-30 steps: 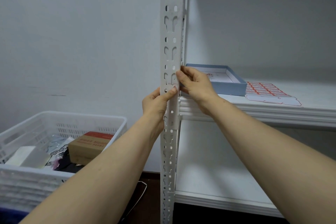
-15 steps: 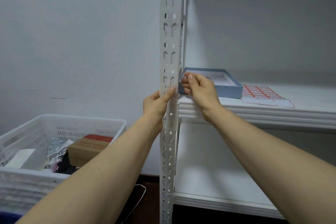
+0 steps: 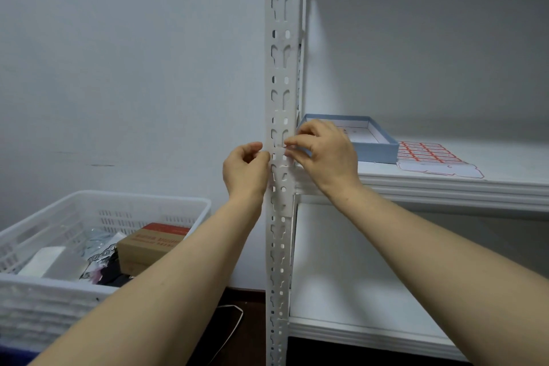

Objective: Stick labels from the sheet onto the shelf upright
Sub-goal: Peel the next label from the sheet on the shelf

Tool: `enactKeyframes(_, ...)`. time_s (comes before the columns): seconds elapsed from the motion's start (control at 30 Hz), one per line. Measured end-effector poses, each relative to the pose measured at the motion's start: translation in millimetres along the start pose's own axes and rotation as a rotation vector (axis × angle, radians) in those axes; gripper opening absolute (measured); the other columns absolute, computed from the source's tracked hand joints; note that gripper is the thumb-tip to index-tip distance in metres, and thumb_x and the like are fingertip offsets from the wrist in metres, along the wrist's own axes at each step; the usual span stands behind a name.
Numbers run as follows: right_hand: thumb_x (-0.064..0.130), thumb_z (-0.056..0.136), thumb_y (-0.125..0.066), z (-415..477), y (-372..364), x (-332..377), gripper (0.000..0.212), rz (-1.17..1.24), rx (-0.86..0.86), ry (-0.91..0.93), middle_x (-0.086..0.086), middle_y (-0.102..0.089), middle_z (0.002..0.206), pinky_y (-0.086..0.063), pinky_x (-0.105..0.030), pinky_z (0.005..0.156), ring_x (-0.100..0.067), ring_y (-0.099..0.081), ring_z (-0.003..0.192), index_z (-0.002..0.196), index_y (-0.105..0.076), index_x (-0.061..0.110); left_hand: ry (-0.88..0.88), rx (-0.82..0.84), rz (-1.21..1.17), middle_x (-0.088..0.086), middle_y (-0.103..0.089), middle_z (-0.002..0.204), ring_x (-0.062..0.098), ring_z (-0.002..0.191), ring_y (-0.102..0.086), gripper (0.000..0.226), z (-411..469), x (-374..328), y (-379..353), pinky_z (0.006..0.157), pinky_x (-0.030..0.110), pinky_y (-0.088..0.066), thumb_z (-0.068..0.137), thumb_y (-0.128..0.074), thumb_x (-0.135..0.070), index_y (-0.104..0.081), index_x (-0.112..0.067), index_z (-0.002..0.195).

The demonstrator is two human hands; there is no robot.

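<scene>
A white slotted shelf upright (image 3: 281,68) runs top to bottom through the middle of the view. A small white label (image 3: 278,152) lies across its front face at shelf height. My left hand (image 3: 245,169) pinches the label's left end against the upright. My right hand (image 3: 325,151) presses the label's right end with thumb and fingertips. The label sheet (image 3: 430,156), with red-bordered labels, lies flat on the shelf to the right, apart from both hands.
A pale blue shallow box (image 3: 372,140) sits on the white shelf board (image 3: 445,187) behind my right hand. A white plastic crate (image 3: 38,300) at lower left holds a brown carton (image 3: 148,246) and packets. A lower shelf board (image 3: 356,327) lies beneath.
My right hand has come from the upright's right edge onto its front face. My left hand has closed its fingertips on the upright's left edge, at the label. The view tilted up slightly.
</scene>
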State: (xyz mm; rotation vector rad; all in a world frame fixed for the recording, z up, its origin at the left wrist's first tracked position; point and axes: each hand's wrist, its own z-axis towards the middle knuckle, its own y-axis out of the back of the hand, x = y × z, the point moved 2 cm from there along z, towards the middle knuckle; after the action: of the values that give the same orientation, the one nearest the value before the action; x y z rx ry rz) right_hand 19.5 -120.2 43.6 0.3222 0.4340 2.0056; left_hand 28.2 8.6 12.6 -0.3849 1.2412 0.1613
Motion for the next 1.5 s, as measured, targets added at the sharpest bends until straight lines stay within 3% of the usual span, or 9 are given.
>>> enactKeyframes(0.23, 0.017, 0.065, -0.076, 4, -8, -2, 0.012, -0.264, -0.124, 0.275, 0.002, -0.063, 0.068, -0.039, -0.026, 0.064, -0.022, -0.056, 0.062, 0.058, -0.068, 0.023, 0.052, -0.019, -0.035, 0.003, -0.063, 0.096, 0.007, 0.075, -0.054, 0.025, 6, -3, -3, 0.067, 0.013, -0.040, 0.085, -0.053, -0.005, -0.065, -0.012, 0.106)
enactKeyframes(0.5, 0.007, 0.070, -0.068, 0, -18, 1, 0.006, -0.351, -0.148, 0.349, -0.009, -0.066, 0.087, -0.027, -0.028, 0.069, -0.020, -0.040, 0.083, 0.068, -0.062, 0.008, 0.045, -0.060, -0.043, 0.000, -0.065, 0.096, 0.008, 0.075, -0.054, 0.025, 3, -8, 0, 0.077, 0.021, -0.045, 0.085, -0.052, -0.005, -0.065, -0.014, 0.104)
enactKeyframes(0.7, 0.022, 0.088, -0.048, 10, 11, -16, 0.023, -0.174, -0.139, -0.027, -0.015, -0.060, 0.096, -0.036, -0.033, 0.070, -0.030, -0.056, 0.083, 0.083, -0.062, 0.005, -0.154, -0.101, -0.096, -0.013, -0.058, 0.081, 0.000, 0.068, -0.052, 0.023, -6, -28, 1, 0.068, 0.009, -0.043, 0.086, -0.051, -0.004, -0.063, -0.017, 0.102)
enactKeyframes(0.87, 0.019, 0.095, -0.049, 29, 35, -58, 0.020, 0.276, -0.002, -0.564, -0.009, -0.060, 0.094, -0.037, -0.027, 0.074, -0.022, -0.055, 0.085, 0.095, -0.063, 0.006, -0.325, 0.191, -0.007, -0.011, -0.060, 0.081, 0.004, 0.076, -0.054, 0.021, -32, -55, -46, 0.076, 0.013, -0.045, 0.085, -0.053, -0.004, -0.064, -0.018, 0.097)
enactKeyframes(0.97, 0.015, 0.094, -0.052, 36, 42, -82, 0.025, 0.552, 0.000, -0.813, 0.000, -0.053, 0.065, -0.039, -0.017, 0.046, -0.007, -0.049, 0.051, 0.070, -0.059, 0.009, -0.224, 0.301, 0.088, -0.010, -0.061, 0.087, 0.007, 0.084, -0.056, 0.026, -31, -59, -78, 0.084, 0.021, -0.046, 0.086, -0.052, -0.009, -0.065, -0.015, 0.108)
enactKeyframes(1.03, 0.014, 0.093, -0.054, 37, 44, -97, 0.027, 0.656, 0.045, -0.932, 0.001, -0.053, 0.064, -0.033, -0.015, 0.036, -0.007, -0.045, 0.049, 0.066, -0.056, 0.013, -0.144, 0.326, 0.140, -0.003, -0.063, 0.096, 0.013, 0.088, -0.057, 0.030, -24, -60, -97, 0.090, 0.028, -0.049, 0.087, -0.051, -0.009, -0.064, -0.013, 0.114)
enactKeyframes(1.23, 0.007, 0.089, -0.057, 47, 48, -135, 0.018, 0.798, 0.161, -1.078, -0.003, -0.056, 0.065, -0.033, -0.019, 0.042, -0.009, -0.043, 0.049, 0.072, -0.061, 0.008, -0.038, 0.360, 0.231, 0.004, -0.046, 0.085, 0.020, 0.077, -0.042, 0.032, 3, -52, -142, 0.075, 0.028, -0.039, 0.082, -0.043, 0.003, -0.050, -0.024, 0.068)
enactKeyframes(1.37, 0.026, 0.090, -0.058, 51, 45, -151, 0.025, 0.755, 0.225, -1.080, -0.003, -0.058, 0.065, -0.033, -0.022, 0.047, -0.011, -0.044, 0.051, 0.072, -0.062, 0.009, -0.009, 0.383, 0.293, 0.009, -0.061, 0.098, 0.026, 0.087, -0.056, 0.035, 12, -44, -159, 0.073, 0.024, -0.041, 0.087, -0.044, 0.000, -0.062, -0.010, 0.115)
enactKeyframes(1.5, 0.033, 0.076, -0.076, 56, 37, -160, 0.031, 0.525, 0.275, -0.968, -0.002, -0.054, 0.061, -0.039, -0.025, 0.052, -0.013, -0.047, 0.053, 0.064, -0.057, 0.011, -0.003, 0.357, 0.332, 0.007, -0.061, 0.120, 0.024, 0.102, -0.055, 0.037, 19, -41, -170, 0.090, 0.029, -0.043, 0.088, -0.044, -0.005, -0.059, -0.013, 0.121)
